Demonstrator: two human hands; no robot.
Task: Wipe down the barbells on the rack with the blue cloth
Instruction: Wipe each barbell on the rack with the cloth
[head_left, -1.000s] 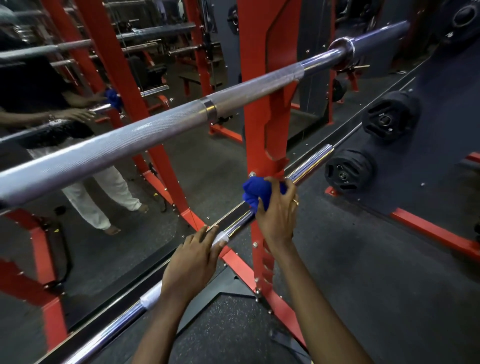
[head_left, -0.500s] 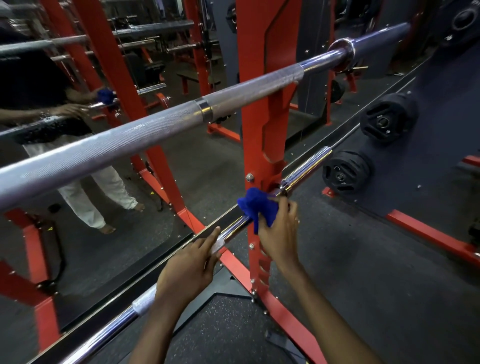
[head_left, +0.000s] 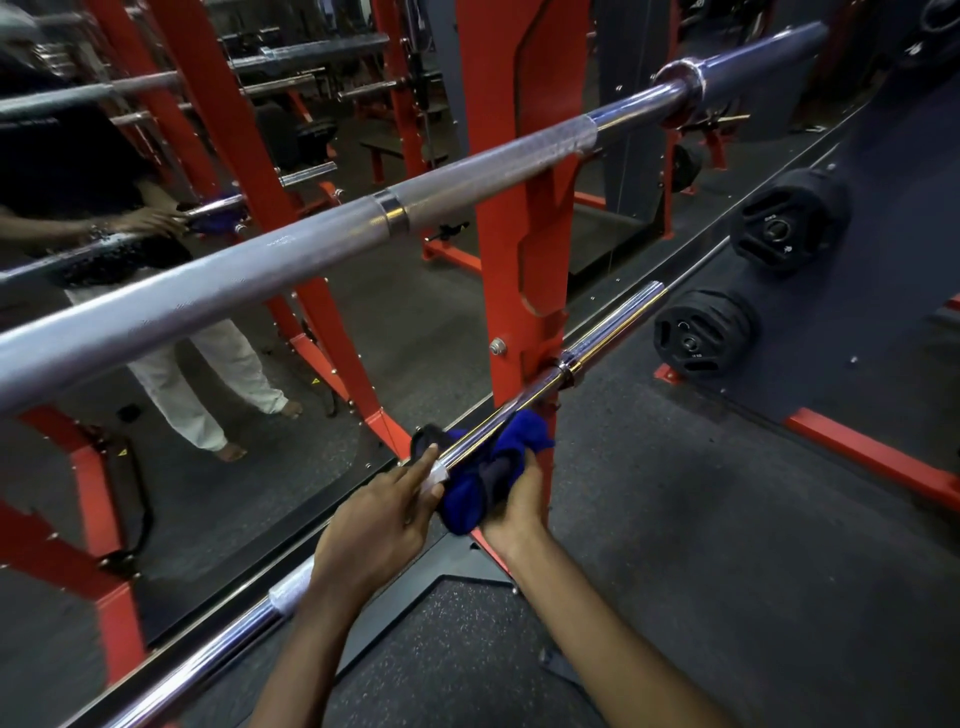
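A lower barbell (head_left: 602, 335) runs diagonally from bottom left to the red rack upright (head_left: 519, 218). My right hand (head_left: 511, 506) grips the blue cloth (head_left: 488, 467), which is bunched under and around this bar just below the upright. My left hand (head_left: 374, 525) rests on the same bar beside the cloth, fingers lying along the shaft and partly hiding it. A thicker upper barbell (head_left: 311, 260) crosses the view above, on the rack.
A mirror (head_left: 208, 364) on the left reflects a person, the bars and red frames. Black weight plates (head_left: 701, 335) hang on pegs at the right. Red floor rails (head_left: 872, 452) lie at right. Dark rubber flooring (head_left: 675, 519) spreads below.
My right hand slid the blue cloth down the lower bar, away from the upright and toward my left hand. The cloth now hangs under the bar. The left hand stayed on the bar.
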